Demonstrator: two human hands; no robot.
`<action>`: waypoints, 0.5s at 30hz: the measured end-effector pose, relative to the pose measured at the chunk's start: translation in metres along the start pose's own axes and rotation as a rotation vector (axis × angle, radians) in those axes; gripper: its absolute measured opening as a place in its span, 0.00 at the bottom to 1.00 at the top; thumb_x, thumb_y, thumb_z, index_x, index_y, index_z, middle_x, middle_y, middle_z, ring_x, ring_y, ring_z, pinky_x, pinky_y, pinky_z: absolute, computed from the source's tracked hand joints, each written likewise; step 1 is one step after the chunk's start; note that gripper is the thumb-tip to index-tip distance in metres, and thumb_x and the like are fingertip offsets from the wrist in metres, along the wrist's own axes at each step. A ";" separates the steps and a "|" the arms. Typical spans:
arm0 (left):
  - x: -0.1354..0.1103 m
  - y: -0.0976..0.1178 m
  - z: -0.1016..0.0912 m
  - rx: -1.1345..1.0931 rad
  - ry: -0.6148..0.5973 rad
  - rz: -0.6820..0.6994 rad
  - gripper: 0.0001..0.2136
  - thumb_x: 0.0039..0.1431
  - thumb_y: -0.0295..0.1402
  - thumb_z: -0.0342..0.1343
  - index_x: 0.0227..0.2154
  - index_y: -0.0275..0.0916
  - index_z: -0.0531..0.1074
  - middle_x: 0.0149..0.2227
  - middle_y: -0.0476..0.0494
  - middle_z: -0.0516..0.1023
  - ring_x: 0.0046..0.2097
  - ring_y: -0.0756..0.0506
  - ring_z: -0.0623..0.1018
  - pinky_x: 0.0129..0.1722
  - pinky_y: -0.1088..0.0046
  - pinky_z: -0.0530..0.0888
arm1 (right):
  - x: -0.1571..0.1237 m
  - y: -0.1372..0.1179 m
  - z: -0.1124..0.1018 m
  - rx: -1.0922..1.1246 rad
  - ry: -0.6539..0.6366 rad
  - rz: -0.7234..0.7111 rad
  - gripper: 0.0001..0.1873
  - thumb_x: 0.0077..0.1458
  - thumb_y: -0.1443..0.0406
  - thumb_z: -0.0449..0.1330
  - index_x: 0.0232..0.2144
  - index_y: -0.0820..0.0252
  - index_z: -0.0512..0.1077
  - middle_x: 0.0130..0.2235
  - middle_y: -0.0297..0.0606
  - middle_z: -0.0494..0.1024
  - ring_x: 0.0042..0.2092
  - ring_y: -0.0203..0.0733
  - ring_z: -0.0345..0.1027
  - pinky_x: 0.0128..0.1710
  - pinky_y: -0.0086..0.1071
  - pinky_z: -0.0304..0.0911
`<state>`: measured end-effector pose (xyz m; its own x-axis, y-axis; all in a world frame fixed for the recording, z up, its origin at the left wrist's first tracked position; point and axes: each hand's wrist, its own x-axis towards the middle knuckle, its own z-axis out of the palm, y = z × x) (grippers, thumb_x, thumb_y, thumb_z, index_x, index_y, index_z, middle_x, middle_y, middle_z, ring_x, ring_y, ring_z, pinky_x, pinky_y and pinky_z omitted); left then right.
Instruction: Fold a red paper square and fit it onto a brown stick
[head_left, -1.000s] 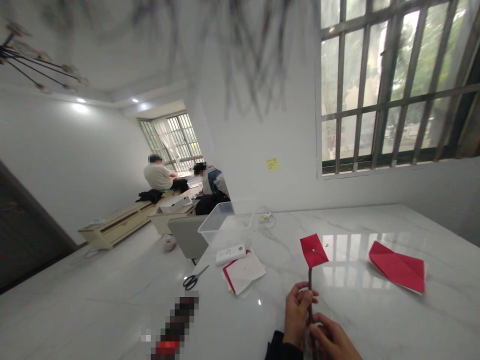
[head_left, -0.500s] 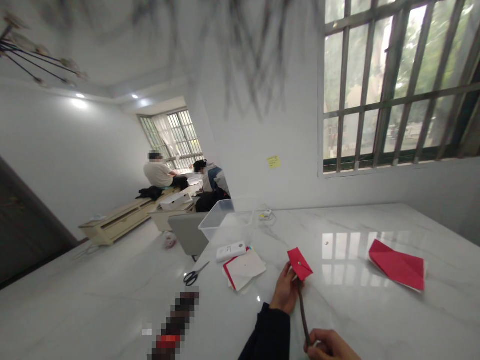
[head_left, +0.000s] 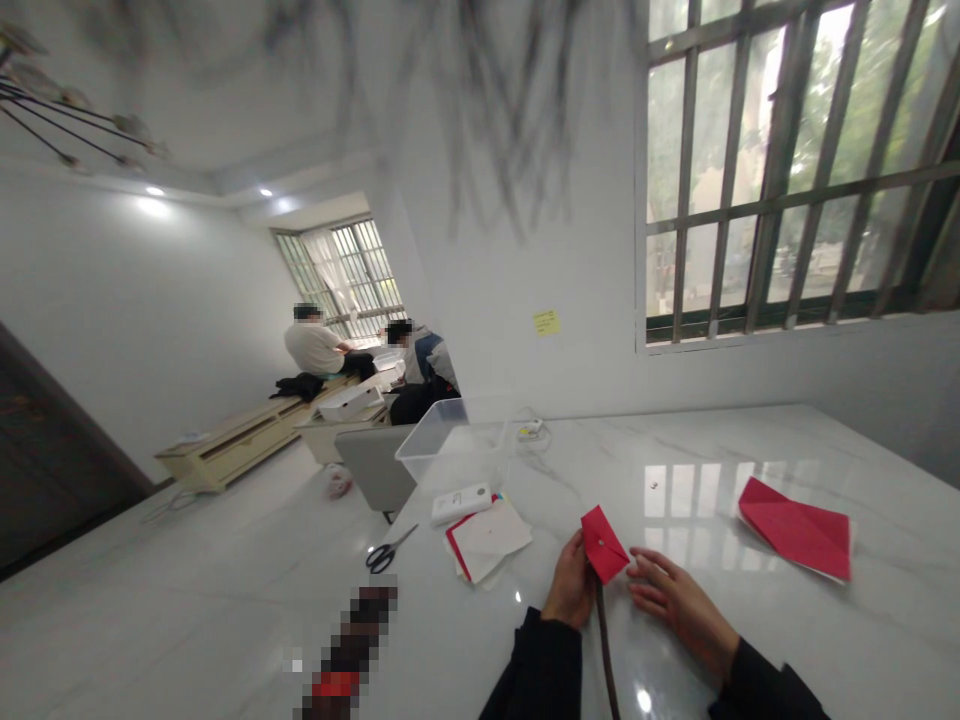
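My left hand (head_left: 571, 585) is closed on a small red envelope-like folded paper (head_left: 602, 545), which has a pale round spot at its middle. A narrow dark brown strip (head_left: 606, 650) runs from beneath the red paper down to the bottom of the view. How the strip meets the paper is hidden. My right hand (head_left: 679, 605) holds nothing, its fingers apart and their tips close to the paper's right corner. Whether they touch it I cannot tell.
Right on the marble table lies a larger red paper (head_left: 799, 530). To the left are scissors (head_left: 382, 556), stacked white and red papers (head_left: 491, 542), a white device (head_left: 460, 503) and a clear plastic bin (head_left: 435, 455). Two people sit in the background.
My right hand has let go of the brown strip's lower part and moved up beside the red paper, its fingers opening. The paper has shifted slightly down and turned in my left hand.
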<state>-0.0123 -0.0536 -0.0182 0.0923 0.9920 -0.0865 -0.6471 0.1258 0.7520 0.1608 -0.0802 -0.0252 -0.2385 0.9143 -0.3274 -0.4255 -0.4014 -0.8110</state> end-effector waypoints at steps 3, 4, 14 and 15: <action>0.001 -0.003 -0.001 0.048 0.006 0.011 0.26 0.47 0.46 0.75 0.43 0.32 0.80 0.39 0.35 0.83 0.43 0.39 0.81 0.49 0.61 0.75 | 0.020 -0.009 0.002 -0.026 -0.075 0.000 0.32 0.47 0.49 0.76 0.48 0.59 0.74 0.41 0.41 0.83 0.36 0.39 0.79 0.42 0.33 0.73; 0.001 -0.004 0.000 0.060 0.002 0.013 0.26 0.47 0.46 0.75 0.43 0.32 0.80 0.39 0.35 0.83 0.43 0.39 0.81 0.48 0.61 0.75 | 0.025 -0.011 0.003 -0.029 -0.087 -0.004 0.30 0.48 0.50 0.76 0.47 0.59 0.74 0.41 0.41 0.83 0.36 0.39 0.79 0.42 0.33 0.73; 0.002 -0.001 0.007 0.156 -0.062 -0.017 0.26 0.47 0.47 0.74 0.43 0.33 0.80 0.39 0.34 0.83 0.44 0.38 0.81 0.47 0.61 0.75 | 0.035 -0.022 0.007 -0.085 -0.234 -0.058 0.27 0.46 0.53 0.77 0.41 0.64 0.76 0.43 0.45 0.83 0.43 0.44 0.80 0.46 0.34 0.72; 0.002 -0.001 0.008 0.163 -0.073 -0.025 0.25 0.47 0.47 0.74 0.42 0.32 0.80 0.38 0.34 0.82 0.43 0.38 0.80 0.46 0.61 0.75 | 0.035 -0.022 0.006 -0.082 -0.239 -0.065 0.26 0.47 0.53 0.76 0.42 0.63 0.76 0.43 0.45 0.83 0.44 0.45 0.79 0.46 0.35 0.72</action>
<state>-0.0058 -0.0516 -0.0137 0.1659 0.9841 -0.0631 -0.5131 0.1408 0.8467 0.1564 -0.0394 -0.0156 -0.4162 0.8956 -0.1573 -0.3768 -0.3273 -0.8666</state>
